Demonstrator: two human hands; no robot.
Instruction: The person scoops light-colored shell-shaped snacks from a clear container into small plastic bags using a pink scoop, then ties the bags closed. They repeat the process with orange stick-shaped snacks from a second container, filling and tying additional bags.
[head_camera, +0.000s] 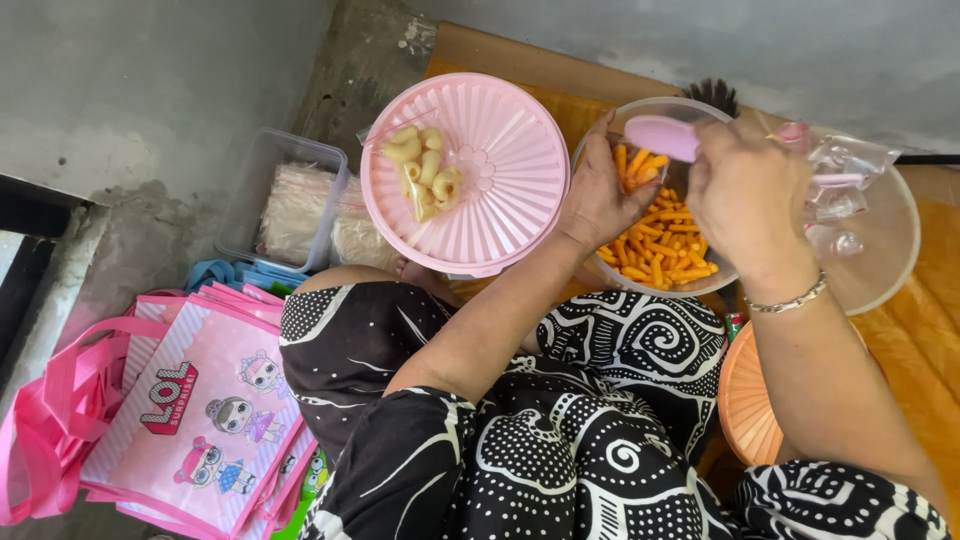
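Observation:
My left hand (598, 200) reaches into a clear round bowl (655, 108) of orange stick snacks (660, 250), its fingers curled around a small bunch of them. Above the same bowl my right hand (745, 200) grips a pink scoop (662, 136). A clear plastic bag (840, 185) lies by its fingers; whether the hand holds it I cannot tell. To the left of the bowl, a pink ribbed lid (500, 190) carries a small clear bag of pale macaroni-shaped snacks (425, 170).
An orange ribbed lid (748, 405) sits by my right knee. A clear lid (885, 250) lies under the bowl on an orange mat (925, 350). A clear box of plastic bags (290, 205) stands at left, with pink cartoon tote bags (200, 410) below it.

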